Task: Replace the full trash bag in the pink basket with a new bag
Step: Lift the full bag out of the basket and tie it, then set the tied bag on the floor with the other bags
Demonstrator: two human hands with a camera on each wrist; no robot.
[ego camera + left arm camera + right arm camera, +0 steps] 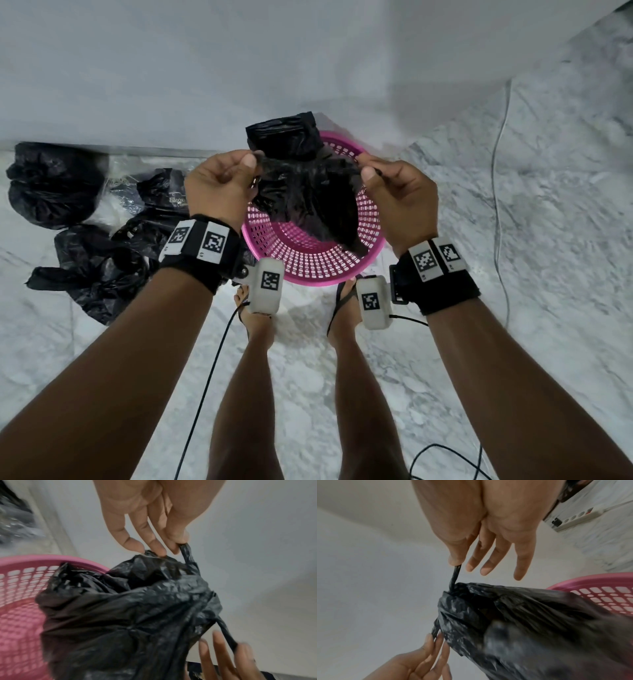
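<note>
Person stands over pink basket [313, 263] on marble floor [513, 240], close to white wall [239, 68]. Left hand [219, 185] pinches one handle of black bag [308, 192] between thumb and fingers; right hand [397, 198] pinches other handle same way (remaining fingers loose). Bag hangs crumpled between hands, above basket opening, lower end dipping inside. Heap of black bags [85, 219] lies on floor left of basket.

Both hands [481, 536] pinch the somewhat blurred black bag [530, 628].
</note>
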